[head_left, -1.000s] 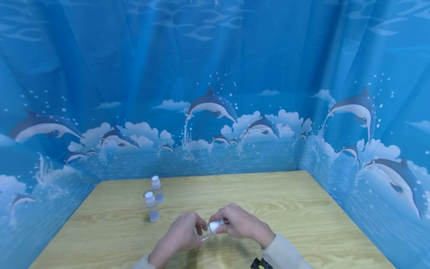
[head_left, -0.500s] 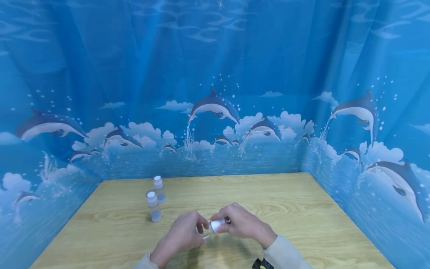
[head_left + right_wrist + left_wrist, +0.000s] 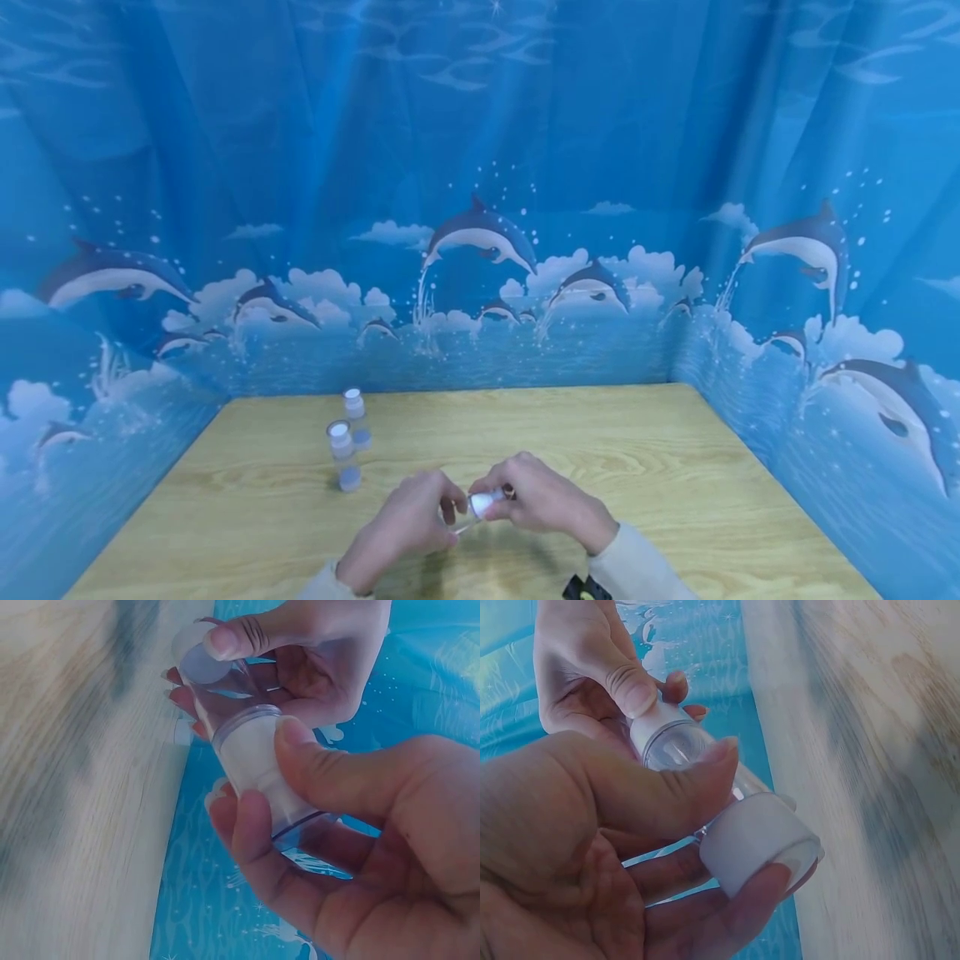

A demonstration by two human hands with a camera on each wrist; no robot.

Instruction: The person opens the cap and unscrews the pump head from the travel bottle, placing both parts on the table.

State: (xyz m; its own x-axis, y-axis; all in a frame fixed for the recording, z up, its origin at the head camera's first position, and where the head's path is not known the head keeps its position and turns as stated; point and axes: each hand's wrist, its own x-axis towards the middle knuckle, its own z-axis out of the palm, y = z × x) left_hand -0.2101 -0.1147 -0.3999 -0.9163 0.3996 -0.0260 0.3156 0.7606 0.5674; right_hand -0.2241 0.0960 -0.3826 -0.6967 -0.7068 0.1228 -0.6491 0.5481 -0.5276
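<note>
Both hands hold one small clear bottle (image 3: 482, 503) with white end parts, tilted above the front middle of the table. My left hand (image 3: 408, 512) grips its lower end, the thumb on the clear wall and fingers curled round the white base (image 3: 757, 844) in the left wrist view. At the other end, my right hand (image 3: 543, 500) pinches the white upper part (image 3: 255, 757) between thumb and fingers, as the right wrist view shows. Two similar bottles stand upright at the left: a nearer one (image 3: 342, 446) and a farther one (image 3: 354, 407).
The wood-grain table (image 3: 622, 450) is bounded at the back and sides by a blue dolphin-print curtain (image 3: 465, 350). A small black object with a yellow mark (image 3: 585, 588) shows beside the right sleeve at the front edge.
The head view has shifted slightly, so the scene sits a little farther right. Both hands keep their grip on the bottle, with hardly any visible movement.
</note>
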